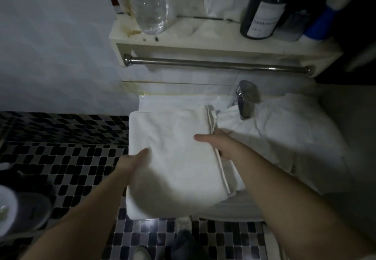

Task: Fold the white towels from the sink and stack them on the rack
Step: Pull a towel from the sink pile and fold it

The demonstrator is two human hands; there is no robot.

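Note:
A folded white towel (173,158) is held flat in front of me, over the left edge of the sink (234,208). My left hand (132,162) grips its left edge, thumb on top and fingers hidden underneath. My right hand (213,139) grips the right, hemmed edge the same way. More white towels (284,129) lie crumpled in the sink to the right, under the tap. A flat white towel layer (173,101) shows behind the held one. The rack (203,43) hangs on the wall above, with a metal bar (213,64) beneath its shelf.
A chrome tap (247,100) stands at the back of the sink. On the shelf stand a clear plastic bottle (150,3), a dark bottle (262,11) and a blue-and-white item (325,15). Black-and-white mosaic floor (61,158) lies to the left and below.

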